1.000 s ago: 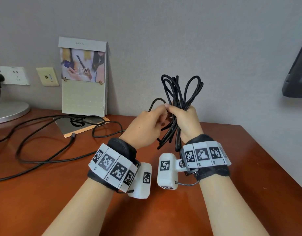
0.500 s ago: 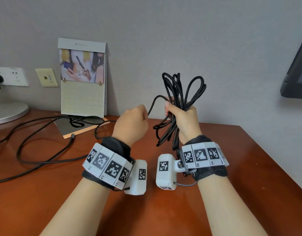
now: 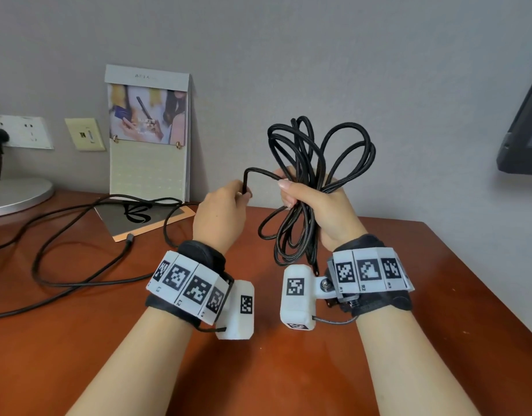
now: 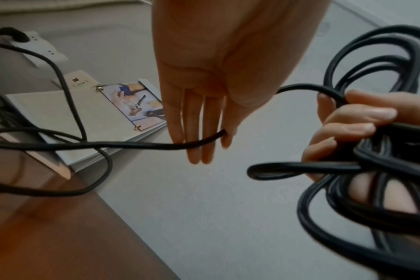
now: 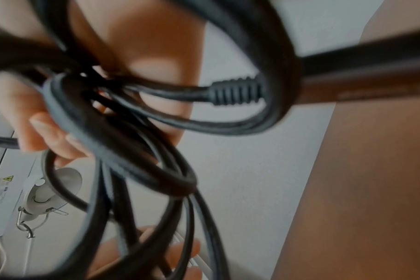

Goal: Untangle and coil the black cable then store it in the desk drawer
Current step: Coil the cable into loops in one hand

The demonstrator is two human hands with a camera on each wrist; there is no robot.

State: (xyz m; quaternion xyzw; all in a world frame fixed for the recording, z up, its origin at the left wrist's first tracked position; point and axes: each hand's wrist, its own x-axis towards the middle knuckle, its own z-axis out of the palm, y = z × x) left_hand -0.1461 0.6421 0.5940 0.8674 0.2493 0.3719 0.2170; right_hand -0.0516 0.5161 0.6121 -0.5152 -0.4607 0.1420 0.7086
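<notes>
the black cable [image 3: 312, 187] is bunching into loose braided loops, held up above the desk [image 3: 408, 295]. the right hand [image 3: 321, 205] is gripping the bundle's middle; the left hand [image 3: 221, 211], just beside it, is pinching one free strand.

Head view was evenly lit, soft and sharp, faint sheen on desk [image 3: 408, 280]. Both wrist views were dimmer; cable [image 5: 122, 144] nearest the right-hand fingers [image 5: 43, 130] was blurred, frame edges bowed by wide-angle distortion.
</notes>
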